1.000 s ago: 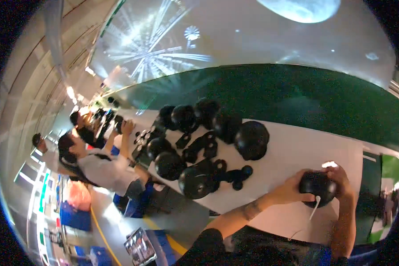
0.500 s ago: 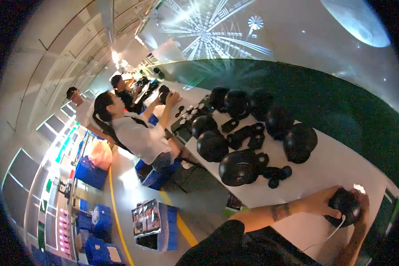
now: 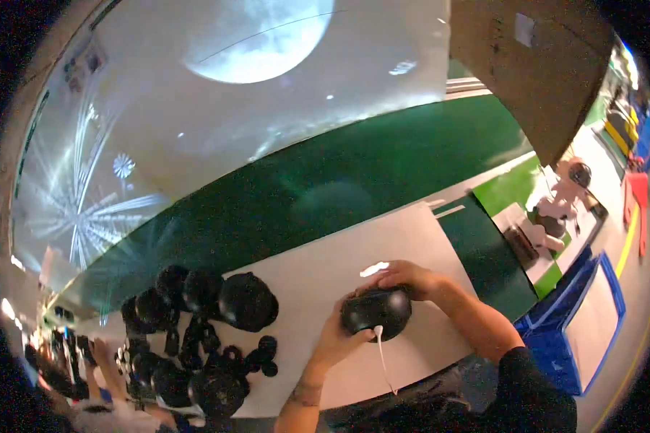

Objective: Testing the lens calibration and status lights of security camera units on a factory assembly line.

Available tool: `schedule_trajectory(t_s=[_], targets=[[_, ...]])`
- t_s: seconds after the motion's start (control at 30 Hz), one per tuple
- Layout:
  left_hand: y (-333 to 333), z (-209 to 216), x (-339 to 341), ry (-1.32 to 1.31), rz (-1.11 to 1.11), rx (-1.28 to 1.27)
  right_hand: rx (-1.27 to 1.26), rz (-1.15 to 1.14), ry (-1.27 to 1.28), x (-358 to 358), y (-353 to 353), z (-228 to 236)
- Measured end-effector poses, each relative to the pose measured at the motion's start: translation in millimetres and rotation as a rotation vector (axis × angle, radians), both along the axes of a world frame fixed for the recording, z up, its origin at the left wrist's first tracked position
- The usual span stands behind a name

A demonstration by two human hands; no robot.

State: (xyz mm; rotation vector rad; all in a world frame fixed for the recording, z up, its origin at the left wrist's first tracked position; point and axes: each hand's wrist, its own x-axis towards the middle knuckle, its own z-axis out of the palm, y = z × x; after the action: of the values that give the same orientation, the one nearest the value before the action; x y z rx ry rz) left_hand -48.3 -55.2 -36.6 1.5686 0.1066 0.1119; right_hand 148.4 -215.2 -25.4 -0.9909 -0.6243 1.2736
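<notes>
A glossy black, rounded projector lamp (image 3: 379, 312) is held between my two hands above the white table. My left hand (image 3: 334, 333) wraps its left side, thumb near the spot where a thin white cable (image 3: 383, 361) enters the housing. On the far right side, my right hand (image 3: 409, 278) curls over the top. A bright white light patch (image 3: 375, 269) shows just beyond my fingers. Parts of the lamp are hidden behind both hands.
Several black round housings (image 3: 248, 302) and small black parts (image 3: 261, 356) crowd the table's left. A moon picture (image 3: 267, 36) glows on the far wall above a green panel (image 3: 325, 195). Blue crates (image 3: 581, 328) stand at right, a cardboard sheet (image 3: 531, 72) above. Another person (image 3: 108, 382) works at left.
My view has swung to the right, bringing the crates and cardboard into sight. Both hands still hold the projector lamp, and more of its rounded black side shows.
</notes>
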Motion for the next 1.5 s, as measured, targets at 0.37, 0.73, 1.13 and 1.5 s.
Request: schedule_trajectory(t_s=[0.37, 0.73, 1.13, 1.5], targets=[[-7.8, -4.4, 0.6, 0.013, 0.017, -0.211, 0.061, 0.028, -0.001, -2.5, -0.7, -6.5], [-13.3, 10.6, 1.6, 0.027, 0.048, -0.199, 0.008, 0.041, -0.060, 5.4, 1.5, -25.9], [-6.1, -3.7, 2.7, -0.021, 0.033, -0.115, 0.064, 0.007, 0.049, 2.9, 1.8, -22.8], [-6.9, -4.4, 2.8, 0.014, 0.035, -0.184, 0.065, -0.224, 0.003, -2.2, -1.8, -22.4]])
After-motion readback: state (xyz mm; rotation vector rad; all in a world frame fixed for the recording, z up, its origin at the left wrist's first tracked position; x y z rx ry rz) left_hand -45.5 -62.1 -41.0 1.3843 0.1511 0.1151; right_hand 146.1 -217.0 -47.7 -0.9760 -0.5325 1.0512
